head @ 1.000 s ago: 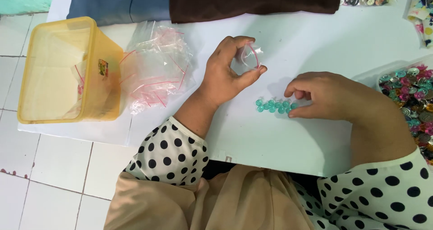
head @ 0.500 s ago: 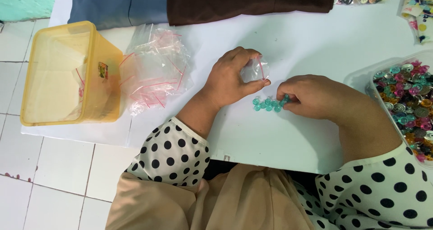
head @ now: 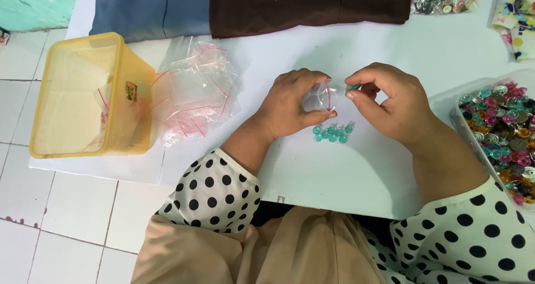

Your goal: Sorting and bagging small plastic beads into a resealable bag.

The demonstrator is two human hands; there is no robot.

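Observation:
My left hand (head: 290,107) holds a small clear zip bag (head: 317,97) with its mouth turned to the right. My right hand (head: 390,103) pinches a teal bead (head: 352,87) between thumb and forefinger, right at the bag's mouth. Several more teal beads (head: 332,132) lie in a small cluster on the white sheet (head: 334,172) just below both hands.
A pile of clear zip bags with red strips (head: 195,91) lies left of my hands, beside a yellow plastic box (head: 89,94). A clear tray of mixed colourful beads (head: 504,133) stands at the right edge. Blue and brown folded cloths (head: 251,5) lie at the back.
My right hand has lifted from the bead cluster on the sheet and carried one teal bead up to the bag's mouth. The left hand has kept hold of the bag.

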